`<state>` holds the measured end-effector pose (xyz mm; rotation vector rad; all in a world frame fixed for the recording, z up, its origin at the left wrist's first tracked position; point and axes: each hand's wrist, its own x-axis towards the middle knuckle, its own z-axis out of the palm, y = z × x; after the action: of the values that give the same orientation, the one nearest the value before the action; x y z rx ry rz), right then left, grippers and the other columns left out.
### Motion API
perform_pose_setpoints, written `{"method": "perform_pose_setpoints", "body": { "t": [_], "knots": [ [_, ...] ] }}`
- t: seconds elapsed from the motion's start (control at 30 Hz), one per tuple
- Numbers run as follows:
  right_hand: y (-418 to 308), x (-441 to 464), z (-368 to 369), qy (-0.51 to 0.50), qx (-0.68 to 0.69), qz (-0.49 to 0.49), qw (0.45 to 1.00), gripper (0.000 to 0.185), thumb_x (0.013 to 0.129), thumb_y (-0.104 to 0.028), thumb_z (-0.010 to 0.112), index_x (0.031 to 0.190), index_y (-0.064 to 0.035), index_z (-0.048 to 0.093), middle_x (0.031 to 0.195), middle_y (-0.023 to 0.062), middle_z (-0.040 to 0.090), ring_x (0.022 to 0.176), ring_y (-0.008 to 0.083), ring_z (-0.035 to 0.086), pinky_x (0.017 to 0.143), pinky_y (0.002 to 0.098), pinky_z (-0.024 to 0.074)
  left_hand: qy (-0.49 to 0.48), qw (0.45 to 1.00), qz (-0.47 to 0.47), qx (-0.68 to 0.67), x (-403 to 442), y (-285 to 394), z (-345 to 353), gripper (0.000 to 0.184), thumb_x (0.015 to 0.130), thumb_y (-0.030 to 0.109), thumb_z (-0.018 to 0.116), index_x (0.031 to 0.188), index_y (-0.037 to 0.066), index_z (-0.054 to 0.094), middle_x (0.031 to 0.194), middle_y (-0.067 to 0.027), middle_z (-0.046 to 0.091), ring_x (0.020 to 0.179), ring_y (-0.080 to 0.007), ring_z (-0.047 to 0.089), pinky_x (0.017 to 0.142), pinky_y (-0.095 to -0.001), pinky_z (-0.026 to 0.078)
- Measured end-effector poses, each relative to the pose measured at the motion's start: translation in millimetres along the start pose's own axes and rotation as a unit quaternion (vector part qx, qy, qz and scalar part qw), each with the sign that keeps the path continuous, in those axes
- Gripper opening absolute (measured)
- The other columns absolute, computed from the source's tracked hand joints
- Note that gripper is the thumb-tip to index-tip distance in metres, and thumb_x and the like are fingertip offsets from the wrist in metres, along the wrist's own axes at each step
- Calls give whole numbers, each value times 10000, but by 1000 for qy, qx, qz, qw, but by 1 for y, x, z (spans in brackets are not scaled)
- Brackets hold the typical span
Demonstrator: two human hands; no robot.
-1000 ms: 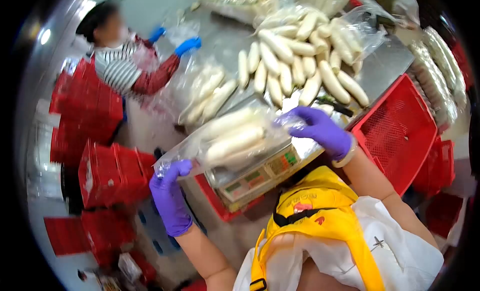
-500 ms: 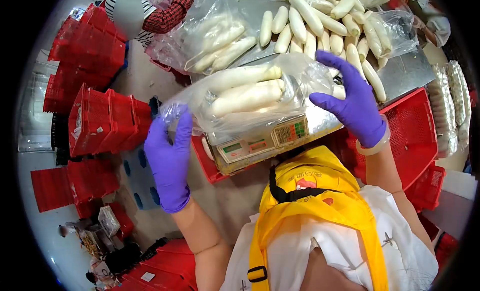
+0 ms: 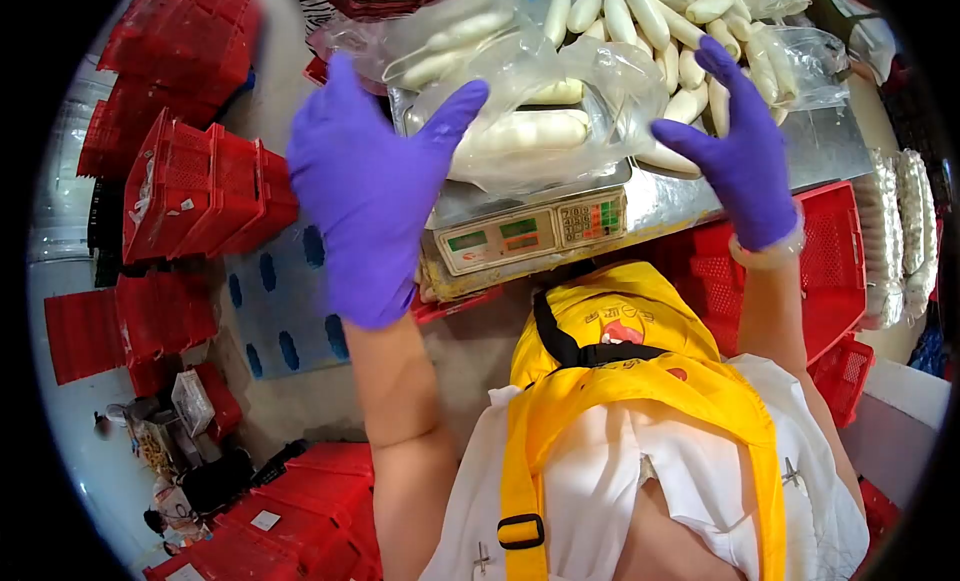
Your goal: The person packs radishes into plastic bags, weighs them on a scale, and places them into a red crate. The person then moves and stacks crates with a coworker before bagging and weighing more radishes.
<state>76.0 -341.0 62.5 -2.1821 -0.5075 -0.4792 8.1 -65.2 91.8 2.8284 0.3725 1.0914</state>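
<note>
Left hand (image 3: 372,196) and right hand (image 3: 742,171) spread, gripping nothing; bag (image 3: 528,136) could slip off scale (image 3: 535,231) if nudged.

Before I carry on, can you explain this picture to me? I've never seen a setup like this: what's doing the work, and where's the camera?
There is no machine arm here. A person works with two hands in purple gloves: the left hand and the right hand. The camera is worn on that person's head and looks forward and down, so their yellow apron shows below.

Between the hands, a clear plastic bag of long white vegetables sits on a digital scale. More loose white vegetables are piled beyond, on the metal table.

Both hands are open. The right grips nothing; the left overlaps the bag in this view, so I can't tell whether it touches it.
</note>
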Motion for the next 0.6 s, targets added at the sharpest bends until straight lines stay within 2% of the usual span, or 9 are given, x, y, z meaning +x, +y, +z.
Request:
{"method": "perform_pose_setpoints", "body": {
  "t": [0.03,0.1,0.17,0.2,0.23,0.33,0.43,0.5,0.6],
  "knots": [
    [1,2,11,12,-74,-20,997,888,603,-388,857,1293,16,472,1199,201,582,1110,307,560,956,367,434,-10,1000,28,10,4,-1,15,926,645,646,721,1185,-81,528,1014,-220,627,943,-342,603,844,-425,456],
    [-7,8,25,-14,-165,-42,985,750,722,-309,793,1321,1,463,1214,202,578,1131,293,564,953,348,442,-17,998,55,20,10,1,40,965,621,662,723,1191,-86,510,1000,-219,622,921,-347,601,829,-441,454],
    [9,12,44,-37,-215,-46,975,652,753,-368,752,1233,19,539,1094,225,624,988,334,618,863,367,488,-42,992,58,107,12,5,60,814,666,593,722,1155,-36,554,1019,-187,627,959,-350,597,829,-467,450],
    [18,12,50,-44,-213,-57,974,546,785,-379,714,1146,16,603,1018,210,650,905,324,638,813,377,500,-55,991,61,109,13,6,69,872,671,627,694,1200,-47,528,1060,-215,621,992,-345,598,851,-457,452],
    [23,11,55,-10,-158,-78,984,458,814,-410,664,1048,-18,624,867,164,661,816,331,639,733,419,497,-43,991,68,107,12,12,67,872,671,627,694,1200,-47,528,1060,-215,621,992,-345,598,851,-457,452],
    [10,6,44,-25,23,33,999,298,859,-288,647,967,-11,651,820,169,660,756,302,631,700,366,498,-32,993,72,-92,-6,40,43,869,700,601,681,1253,-44,497,1168,-236,580,1097,-346,553,940,-460,403],
    [19,-1,35,-84,271,137,949,247,884,-208,630,1017,-4,673,877,83,685,796,129,600,747,282,482,-40,987,142,-67,-18,63,34,769,751,504,682,1276,-26,494,1275,-234,516,1203,-351,473,1026,-487,311],
    [17,-3,18,-107,322,152,928,207,878,-165,628,1017,-23,687,939,62,683,822,121,596,774,265,471,-41,986,137,85,-23,36,66,655,784,387,680,1278,-3,499,1326,-210,478,1243,-341,426,1047,-513,255],
    [23,-13,3,-114,420,202,877,208,875,-66,606,1053,36,643,1011,92,675,956,138,611,877,272,478,-167,985,-16,40,-10,-23,65,513,780,293,666,1191,2,567,1147,-176,586,1073,-331,529,968,-515,360]
  ]
}}
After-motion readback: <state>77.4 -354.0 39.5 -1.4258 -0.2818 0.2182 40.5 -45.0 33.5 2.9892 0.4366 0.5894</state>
